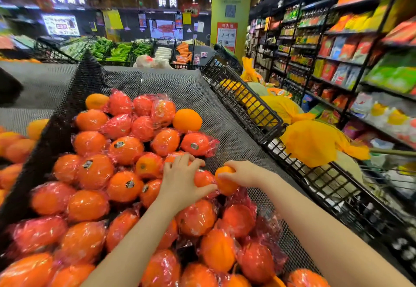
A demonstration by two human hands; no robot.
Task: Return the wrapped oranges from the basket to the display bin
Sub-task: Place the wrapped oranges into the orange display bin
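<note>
Ideally both hands set down gently — the left hand (180, 182) spread over a wrapped orange (203, 178) in the display bin (225, 115), the right hand (244, 174) curled around an orange (225, 182) beside the left fingertips — so neither rolls.

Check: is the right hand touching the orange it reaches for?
Touching. The head view shows the right hand with fingers wrapped over the orange.

Bright overhead store light glares off the plastic-wrapped oranges (126, 149); the wide-angle edges are warped and blurred.
</note>
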